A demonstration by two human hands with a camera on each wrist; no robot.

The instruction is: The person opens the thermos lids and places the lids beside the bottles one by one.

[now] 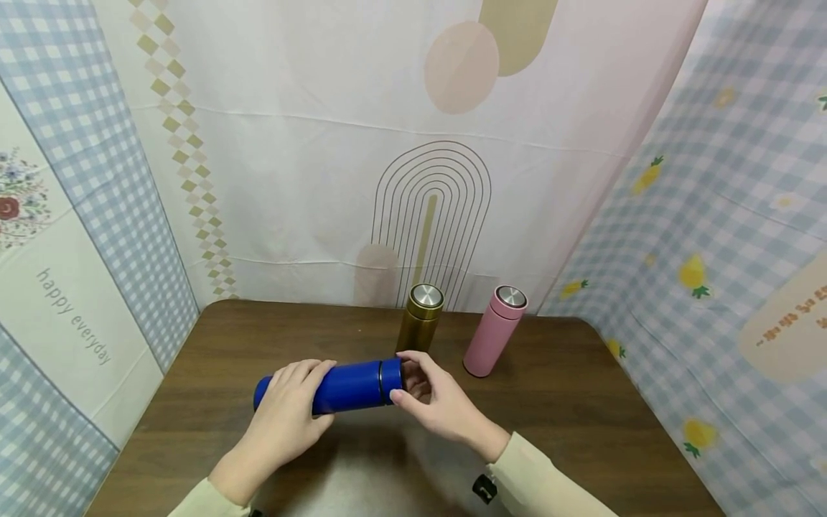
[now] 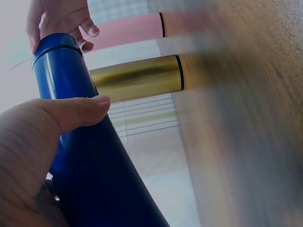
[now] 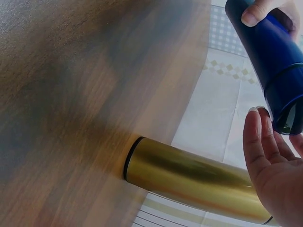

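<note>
A glossy dark-blue cylindrical flask (image 1: 352, 385) is held on its side above the surface (image 1: 555, 409), left of its centre, the base end toward the left edge and the blue cap (image 1: 391, 380) toward the right edge; the cap is on and whatever is inside is hidden. A metallic gold cylindrical flask (image 1: 415, 332) stands near the middle of the far edge, and a matte pink cylindrical flask (image 1: 492, 337) stands nearer the far right corner, both with silver-topped lids on and contents out of sight. The left hand (image 1: 287, 402) grasps the blue flask's body, fingers over the top and thumb along the near side. The right hand (image 1: 446, 409) has thumb and fingers spread around the cap's end; how firmly it holds, if at all, I cannot tell. It hides the gold flask's foot in the head view; the left wrist view cuts off the blue flask's base.
</note>
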